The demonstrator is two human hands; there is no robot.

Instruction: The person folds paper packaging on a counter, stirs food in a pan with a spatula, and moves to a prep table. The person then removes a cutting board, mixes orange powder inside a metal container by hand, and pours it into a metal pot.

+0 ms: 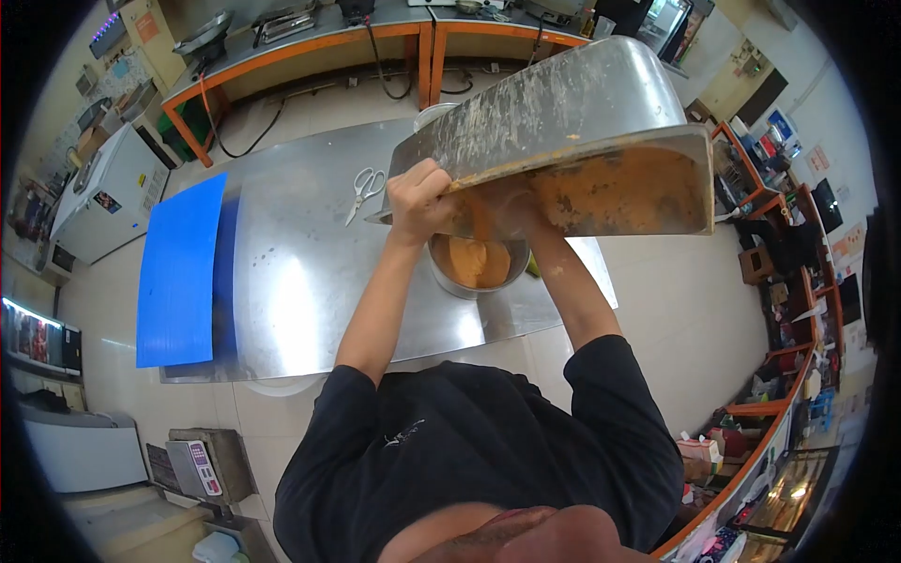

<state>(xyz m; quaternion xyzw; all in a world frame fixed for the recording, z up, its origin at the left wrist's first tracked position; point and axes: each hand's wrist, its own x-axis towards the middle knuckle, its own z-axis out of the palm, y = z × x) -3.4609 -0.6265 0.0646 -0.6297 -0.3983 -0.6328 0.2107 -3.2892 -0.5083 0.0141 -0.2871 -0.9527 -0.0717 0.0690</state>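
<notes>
A large, deep metal pan [572, 103] is tipped on its side above the steel table, its open mouth towards me. My left hand [419, 195] is closed around the pan's rim at its lower left corner. Inside the pan is my right hand [511, 205], blurred, so its fingers do not show clearly. Orange powder [624, 183] coats the pan's inner wall. Below the mouth stands a round metal bowl [454, 284] with a heap of orange powder [480, 264] in it. White-handled scissors [364, 190] lie left of my left hand.
On the steel table [300, 206], a blue sheet [180, 277] lies along the left edge, overhanging it. A small green item [533, 266] is beside the bowl. An orange-framed workbench [310, 42] runs along the back. Shelves [807, 310] stand on the right, a white freezer [114, 192] on the left.
</notes>
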